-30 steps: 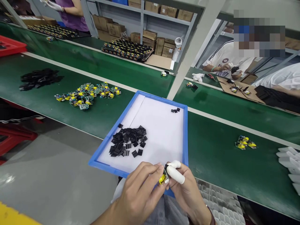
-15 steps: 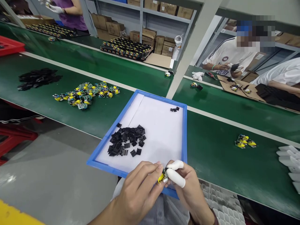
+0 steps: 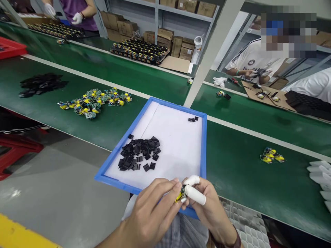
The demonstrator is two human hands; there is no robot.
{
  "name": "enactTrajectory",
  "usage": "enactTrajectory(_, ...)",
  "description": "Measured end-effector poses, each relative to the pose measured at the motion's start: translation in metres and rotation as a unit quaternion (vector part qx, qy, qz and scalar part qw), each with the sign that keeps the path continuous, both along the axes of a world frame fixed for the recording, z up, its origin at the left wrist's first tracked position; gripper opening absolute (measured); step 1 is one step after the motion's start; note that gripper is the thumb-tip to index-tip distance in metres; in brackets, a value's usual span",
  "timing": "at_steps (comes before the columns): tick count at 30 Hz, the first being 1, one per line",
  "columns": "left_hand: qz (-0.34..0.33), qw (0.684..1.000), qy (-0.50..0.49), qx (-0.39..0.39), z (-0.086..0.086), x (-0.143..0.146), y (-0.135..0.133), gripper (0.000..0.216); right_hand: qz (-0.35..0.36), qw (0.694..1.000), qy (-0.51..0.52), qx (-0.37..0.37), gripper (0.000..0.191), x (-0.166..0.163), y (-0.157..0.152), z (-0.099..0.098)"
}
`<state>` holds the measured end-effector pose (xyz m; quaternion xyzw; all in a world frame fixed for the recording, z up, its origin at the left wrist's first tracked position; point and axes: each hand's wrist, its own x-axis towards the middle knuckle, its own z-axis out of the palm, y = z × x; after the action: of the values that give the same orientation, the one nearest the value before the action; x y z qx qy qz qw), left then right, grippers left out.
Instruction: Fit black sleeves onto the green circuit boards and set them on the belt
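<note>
A small circuit board (image 3: 181,195) with a yellow component is pinched between my two hands at the near edge of a blue-rimmed tray (image 3: 204,148). My left hand (image 3: 157,206) grips its left side, fingers closed. On the other side, my right hand (image 3: 204,203), with white finger cots on two fingers, presses against the board. Whatever else lies under those fingertips is hidden. Inside the tray, a heap of small black plastic pieces (image 3: 141,150) lies at the left, and several more black pieces (image 3: 193,119) sit in the far right corner.
Left of the tray lie a pile of circuit boards (image 3: 93,101) and a heap of black parts (image 3: 41,84). A few boards (image 3: 272,155) rest to the right, near white plastic trays (image 3: 320,175). A metal post (image 3: 212,51) rises behind. Co-workers (image 3: 254,58) work across the bench.
My hands stay nearly in place, with the board turned slightly between them. Across the bench, the co-worker in purple has moved both gloved hands apart and down. The view has shifted a little.
</note>
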<state>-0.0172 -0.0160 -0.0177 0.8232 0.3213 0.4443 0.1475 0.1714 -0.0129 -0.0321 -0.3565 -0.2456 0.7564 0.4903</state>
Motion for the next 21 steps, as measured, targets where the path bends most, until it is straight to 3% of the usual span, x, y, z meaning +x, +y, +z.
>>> enactTrajectory(6,-0.009,1.000,-0.009,0.012,0.008,0.001,0.001,0.046,0.018,0.999,0.032,-0.025,0.019,0.000,-0.001,-0.004)
enactTrajectory(14,-0.010,0.999,0.024,0.023,0.022,0.001,0.003,0.039,0.036,0.992,-0.071,0.095,0.015,0.014,0.001,-0.006)
enactTrajectory(21,-0.013,1.000,0.006,0.016,0.011,0.002,0.003,0.047,0.031,0.978,-0.132,0.159,0.017,0.018,0.002,0.004)
